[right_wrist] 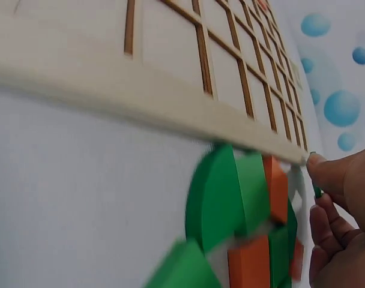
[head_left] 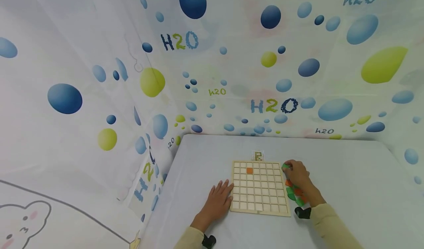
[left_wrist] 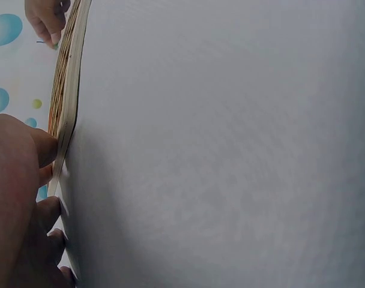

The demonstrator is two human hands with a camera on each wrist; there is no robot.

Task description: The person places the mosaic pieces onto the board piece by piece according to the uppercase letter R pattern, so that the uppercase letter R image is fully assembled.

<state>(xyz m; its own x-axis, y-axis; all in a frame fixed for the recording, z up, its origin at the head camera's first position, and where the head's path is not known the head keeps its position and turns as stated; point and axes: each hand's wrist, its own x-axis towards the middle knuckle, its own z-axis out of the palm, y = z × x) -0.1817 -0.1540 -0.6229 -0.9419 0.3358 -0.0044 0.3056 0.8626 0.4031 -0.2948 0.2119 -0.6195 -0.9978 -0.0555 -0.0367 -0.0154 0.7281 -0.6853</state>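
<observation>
A: Wooden grid board (head_left: 260, 187) lies flat on the pale table (head_left: 347, 190), near the edge closest to you. Your left hand (head_left: 218, 201) rests open beside it, fingers straight, tips touching the board's left rim. I read that as bracing, so the board won't slide when you work from the other side.

B: And the left wrist view?

A: Same story: fingertips (left_wrist: 47, 147) up against the thin board edge (left_wrist: 68, 102). No curl round it, just contact.

B: Your right hand?

A: Right hand (head_left: 296, 173) sits at the board's far right corner, fingers curled on a small green piece (head_left: 285, 166). In the right wrist view the fingertips (right_wrist: 326, 171) pinch something green at the rim, mostly hidden. Loose green and orange pieces (head_left: 294, 193) lie in a heap just beside the right rim, under your forearm, kept within easy reach.

B: Anything already on the grid?

A: One orange square (head_left: 250, 170), second row from the far side. A small pattern card (head_left: 257, 155) sits just beyond the far rim, where you can glance at it.

B: Surroundings?

A: Table surface plain, matte. White sheeting (head_left: 232, 57) printed with blue and yellow-green bubbles and "H2O" lettering walls off the back and left.
</observation>
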